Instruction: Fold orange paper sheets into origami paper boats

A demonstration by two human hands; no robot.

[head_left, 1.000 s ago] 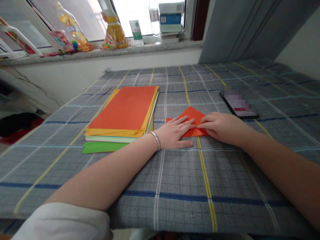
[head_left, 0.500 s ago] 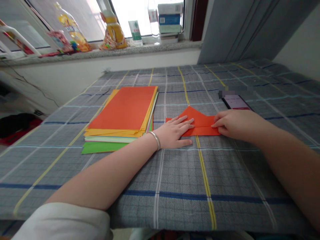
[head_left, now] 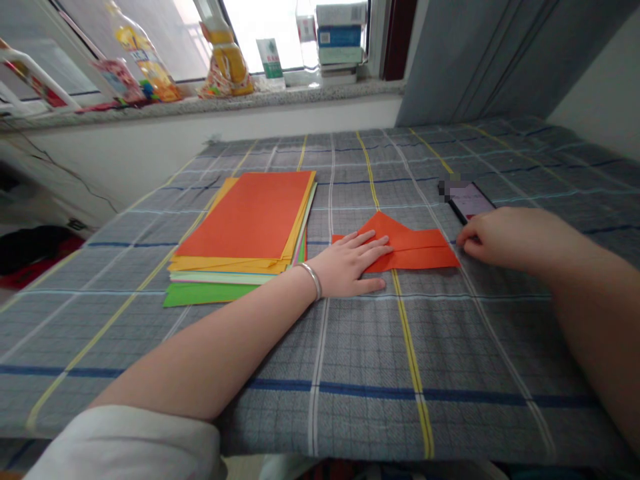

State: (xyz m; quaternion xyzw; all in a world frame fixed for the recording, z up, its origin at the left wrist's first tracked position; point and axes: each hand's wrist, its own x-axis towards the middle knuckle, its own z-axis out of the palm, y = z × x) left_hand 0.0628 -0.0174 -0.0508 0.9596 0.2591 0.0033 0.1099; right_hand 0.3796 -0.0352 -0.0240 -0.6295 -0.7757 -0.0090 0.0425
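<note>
A folded orange-red sheet of paper (head_left: 423, 250) lies on the checked cloth, with a pointed peak on its far side and a crease running along its right strip. My left hand (head_left: 350, 267) rests flat on the paper's left part, fingers spread, and hides some of it. Just past the paper's right end is my right hand (head_left: 507, 239), its fingers curled together, apart from the paper and with nothing visible in them. A phone (head_left: 473, 200) lies directly beyond that hand, its near end partly covered.
To the left lies a stack of coloured paper (head_left: 250, 217), orange-red on top, with yellow, pale and green sheets below. The grey checked cloth (head_left: 360, 360) covers the table. Bottles, a tube and boxes (head_left: 340, 37) stand on the windowsill (head_left: 280, 99).
My right hand has slid off the paper's right end and moved right, uncovering that end and part of the phone's near side. My left hand has stayed in place.
</note>
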